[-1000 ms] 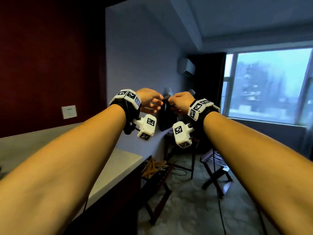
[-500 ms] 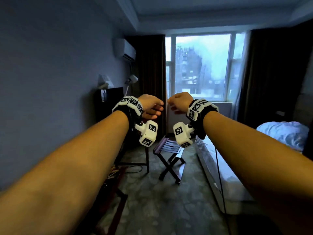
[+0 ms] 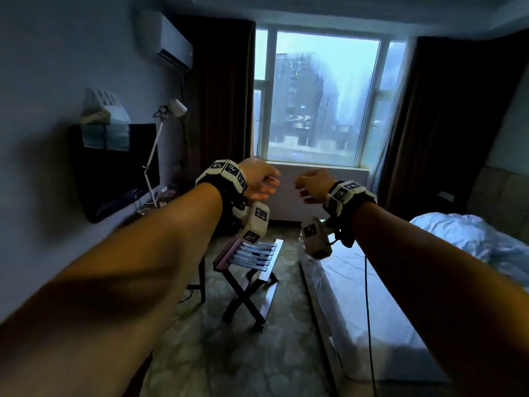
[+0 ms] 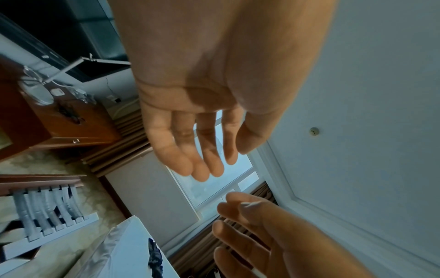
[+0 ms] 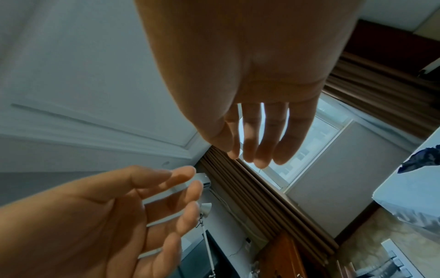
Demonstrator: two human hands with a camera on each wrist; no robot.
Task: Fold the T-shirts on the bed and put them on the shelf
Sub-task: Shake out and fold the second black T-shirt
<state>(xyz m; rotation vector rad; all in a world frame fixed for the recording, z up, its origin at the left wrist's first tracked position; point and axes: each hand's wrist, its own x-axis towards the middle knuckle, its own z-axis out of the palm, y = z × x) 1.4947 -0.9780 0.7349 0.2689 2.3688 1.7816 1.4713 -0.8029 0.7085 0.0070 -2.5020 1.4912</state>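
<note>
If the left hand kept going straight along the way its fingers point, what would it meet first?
Probably nothing nearby. The left hand is raised in mid-air, empty, fingers loosely extended toward the window. The way looks free up to the far wall, where it would likely meet the window pane or sill; depth is unclear. The right hand is beside it, not ahead.

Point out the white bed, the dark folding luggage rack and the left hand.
white bed (image 3: 360,296), head view, bare mattress top.
dark folding luggage rack (image 3: 252,253), head view, strapped top.
left hand (image 4: 202,94), left wrist view, palm.
</note>
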